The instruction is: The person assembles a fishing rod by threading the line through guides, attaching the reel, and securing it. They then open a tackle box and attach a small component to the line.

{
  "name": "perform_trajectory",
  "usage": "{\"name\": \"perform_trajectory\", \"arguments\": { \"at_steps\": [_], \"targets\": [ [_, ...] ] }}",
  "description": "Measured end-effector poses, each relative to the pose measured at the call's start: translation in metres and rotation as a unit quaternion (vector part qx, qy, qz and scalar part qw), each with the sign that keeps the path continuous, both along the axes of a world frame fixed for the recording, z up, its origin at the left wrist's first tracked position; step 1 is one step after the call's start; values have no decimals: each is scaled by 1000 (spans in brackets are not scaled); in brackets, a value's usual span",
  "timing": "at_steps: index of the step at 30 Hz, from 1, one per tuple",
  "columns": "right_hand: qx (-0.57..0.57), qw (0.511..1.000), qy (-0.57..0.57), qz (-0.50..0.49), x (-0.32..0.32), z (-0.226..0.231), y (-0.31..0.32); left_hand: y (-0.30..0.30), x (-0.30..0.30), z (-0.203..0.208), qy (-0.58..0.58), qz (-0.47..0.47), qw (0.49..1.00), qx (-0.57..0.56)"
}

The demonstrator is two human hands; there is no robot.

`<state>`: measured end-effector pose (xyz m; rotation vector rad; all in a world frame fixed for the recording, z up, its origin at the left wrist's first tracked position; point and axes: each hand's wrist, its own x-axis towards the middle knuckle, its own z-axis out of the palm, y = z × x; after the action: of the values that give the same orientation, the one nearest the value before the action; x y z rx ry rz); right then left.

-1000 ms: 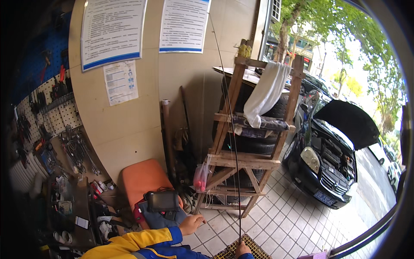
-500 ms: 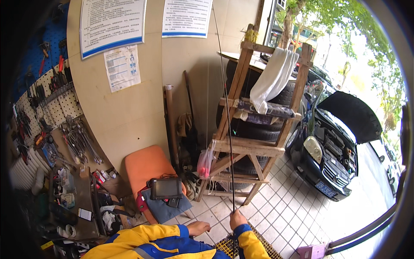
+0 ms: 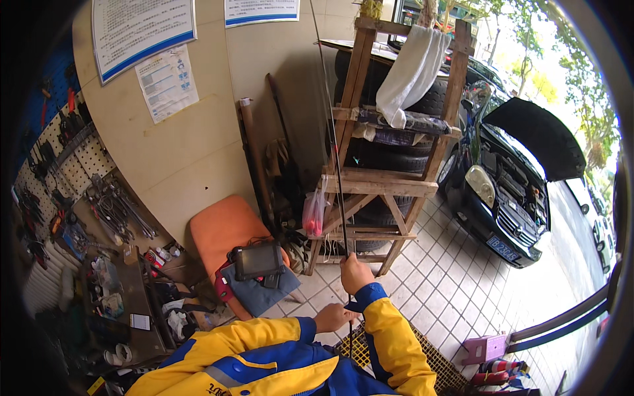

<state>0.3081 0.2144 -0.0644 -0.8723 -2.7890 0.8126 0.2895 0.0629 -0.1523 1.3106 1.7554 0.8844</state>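
Note:
A long, thin black fishing rod [image 3: 340,198] rises nearly upright in front of me, tapering toward the top edge, with a fine line beside it. My right hand [image 3: 356,274] is closed around the rod. Lower down, my left hand [image 3: 333,318] has its fingers curled in against the rod, partly covered by the right cuff. Beneath the hands, the rod's lower end runs down toward my jacket and is hard to follow.
A wooden rack [image 3: 383,188] with tyres stands ahead, a white cloth [image 3: 413,72] over it. An orange chair [image 3: 228,221] bears a black tablet [image 3: 257,261]. Hand tools hang at left. A car [image 3: 505,198] with its hood up and a pink stool [image 3: 484,348] are right.
My right hand has moved up and forward with the rod. The left hand has come rightward, from apart to the rod. The view has tipped downward, showing the stool more fully.

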Motion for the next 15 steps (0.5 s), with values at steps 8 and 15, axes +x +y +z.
{"name": "perform_trajectory", "arguments": {
  "at_steps": [8,15],
  "targets": [
    [5,999,51,15,-2,4,-12,4,-5,-7,52,84,995,-4],
    [-371,903,213,-51,81,-18,33,18,-20,13,-1,119,988,96]
  ]
}}
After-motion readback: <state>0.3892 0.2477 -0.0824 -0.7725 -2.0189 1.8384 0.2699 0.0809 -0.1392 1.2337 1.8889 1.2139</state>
